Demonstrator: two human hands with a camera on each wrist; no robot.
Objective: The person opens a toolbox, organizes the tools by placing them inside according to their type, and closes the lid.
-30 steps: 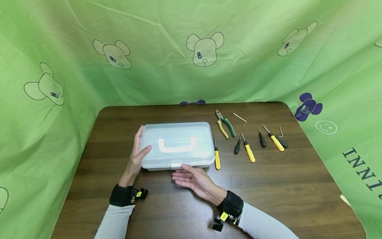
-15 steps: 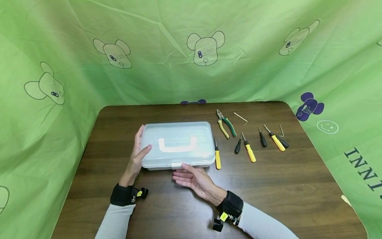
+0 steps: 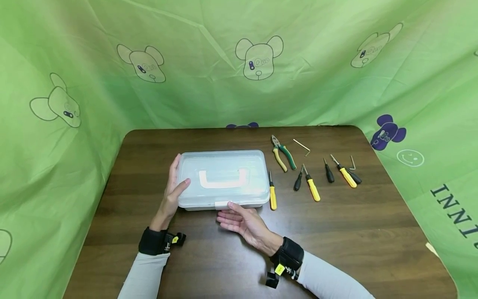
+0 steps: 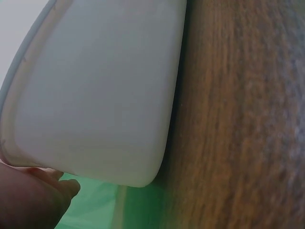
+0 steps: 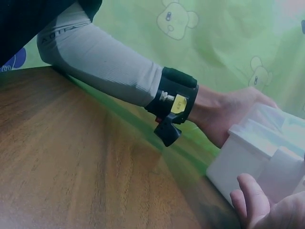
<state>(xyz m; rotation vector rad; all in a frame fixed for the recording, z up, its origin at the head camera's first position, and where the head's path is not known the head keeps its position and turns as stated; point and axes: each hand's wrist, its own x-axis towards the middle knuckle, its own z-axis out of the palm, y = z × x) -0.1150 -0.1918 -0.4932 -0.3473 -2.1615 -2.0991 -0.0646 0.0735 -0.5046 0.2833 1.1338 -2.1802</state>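
Pushing unevenly, the uncurled left hand (image 3: 170, 196) at nine o'clock and uncurled right hand (image 3: 248, 226) at six could skid the whitish rectangular plastic box (image 3: 224, 175) before me.

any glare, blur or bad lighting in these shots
Head view: mostly crisp, with pale glare on the box lid and a sheen on the table near the right hand; left wrist: dim, table grain soft; right wrist: hazy, the green curtain washed pale at top right.
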